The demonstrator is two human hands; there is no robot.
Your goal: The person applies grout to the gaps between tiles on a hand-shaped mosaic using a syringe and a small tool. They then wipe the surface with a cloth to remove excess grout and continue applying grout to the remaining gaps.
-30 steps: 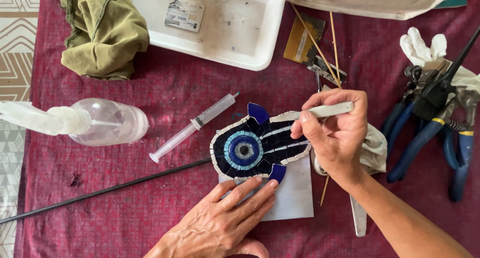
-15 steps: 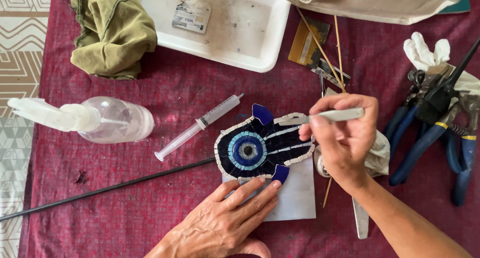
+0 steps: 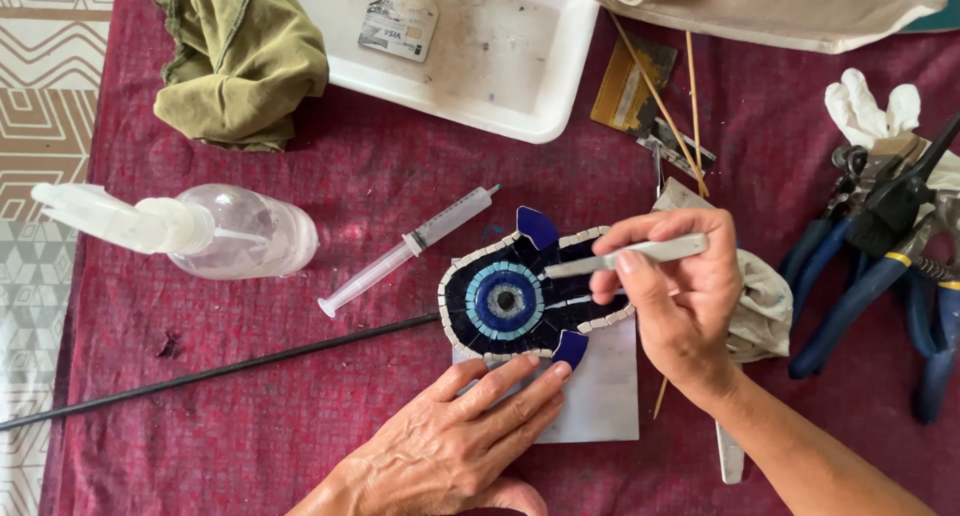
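Both hands are working on a mosaic piece (image 3: 520,298) shaped like a hand with a blue eye at its centre, lying on a pale tile (image 3: 590,406) on the tabletop (image 3: 300,406). Right hand (image 3: 680,301) is pinching a slim metal tool (image 3: 625,258) between thumb and fingers, its tip touching the mosaic's right half. Left hand (image 3: 450,441) is lying flat with fingers spread, fingertips pressing the tile just beside the mosaic's lower edge. Mosaic's long axis is running left to right, directly between the hands; the right hand is sitting nearer, at its right end. Further out, a syringe (image 3: 410,248) and a thin dark rod (image 3: 220,371) are lying to the left, then a clear spray bottle (image 3: 190,234). Beyond are a white tray (image 3: 500,66), an olive cloth (image 3: 240,61), and blue-handled pliers (image 3: 870,266) at far right.
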